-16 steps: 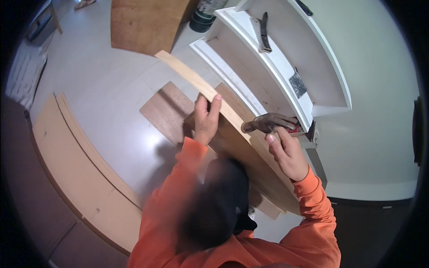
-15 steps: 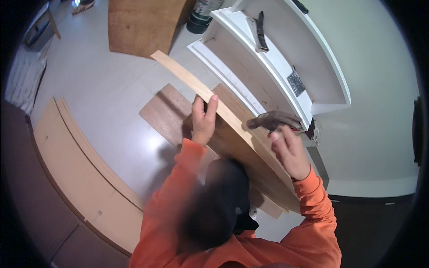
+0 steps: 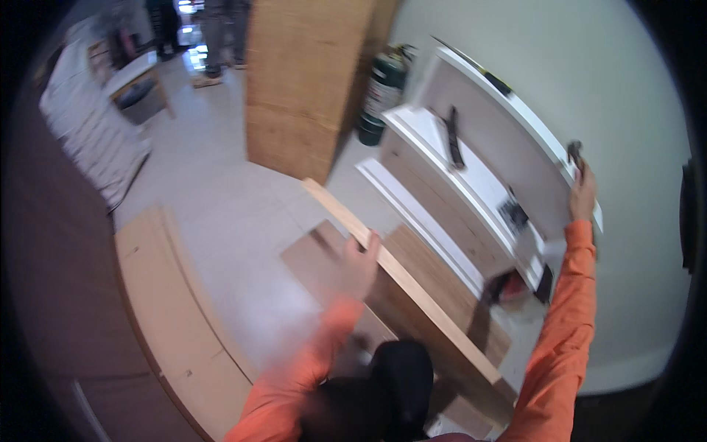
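My left hand (image 3: 359, 269) is closed around a long pale wood strip (image 3: 423, 298), its thumb over the top edge. Beneath the strip a brown wooden board (image 3: 409, 318) stands on edge, slanting down to the right. Far off to the right, my outstretched right hand (image 3: 582, 193) grips a hammer (image 3: 574, 151). The hammer's head points up, at the upper edge of a white shelf unit (image 3: 526, 121); whether it touches the unit I cannot tell. Flat brown panels (image 3: 313, 254) lie on the floor around the board.
Inside the shelf unit lie a dark-handled tool (image 3: 454, 140) and a small dark item (image 3: 513, 212). Behind it stand a green cylinder (image 3: 381, 96) and a large wooden cabinet (image 3: 305, 88). Long tan panels (image 3: 177, 317) lie at left, near a wrapped white bundle (image 3: 92, 121).
My right hand has carried the hammer from the strip up and right to the shelf unit. My left hand stays on the strip. The view has shifted, so the scene sits lower and further right.
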A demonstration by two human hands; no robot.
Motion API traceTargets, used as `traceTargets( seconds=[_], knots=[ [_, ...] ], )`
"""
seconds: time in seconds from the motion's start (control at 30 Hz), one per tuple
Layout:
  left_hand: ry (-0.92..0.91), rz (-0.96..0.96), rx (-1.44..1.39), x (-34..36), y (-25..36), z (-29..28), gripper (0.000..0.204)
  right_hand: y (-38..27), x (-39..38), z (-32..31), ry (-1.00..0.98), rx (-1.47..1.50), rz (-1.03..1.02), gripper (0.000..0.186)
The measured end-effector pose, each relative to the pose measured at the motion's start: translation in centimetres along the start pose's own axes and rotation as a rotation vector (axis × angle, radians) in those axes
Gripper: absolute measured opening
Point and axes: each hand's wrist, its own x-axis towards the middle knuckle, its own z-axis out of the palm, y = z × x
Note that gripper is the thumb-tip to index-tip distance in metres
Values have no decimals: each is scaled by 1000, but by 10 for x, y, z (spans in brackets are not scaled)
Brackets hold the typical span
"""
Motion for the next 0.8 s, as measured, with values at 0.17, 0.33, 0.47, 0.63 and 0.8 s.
traceTargets(
  seconds=[0.17,0.33,0.47,0.63,0.8],
  knots=[
    [-131,0,-333,-6,6,0,19,53,57,53,-201,-97,40,36],
    [-269,-83,-362,-7,15,-13,20,73,70,94,-349,-207,21,37],
    [-357,-72,-374,-5,19,-21,20,91,71,113,-330,-97,42,38],
    [-369,-111,-391,-2,16,-18,21,78,66,103,-336,-149,84,40],
    [-247,-35,-207,6,1,-12,23,-46,-8,11,-108,174,-31,42]
  ],
)
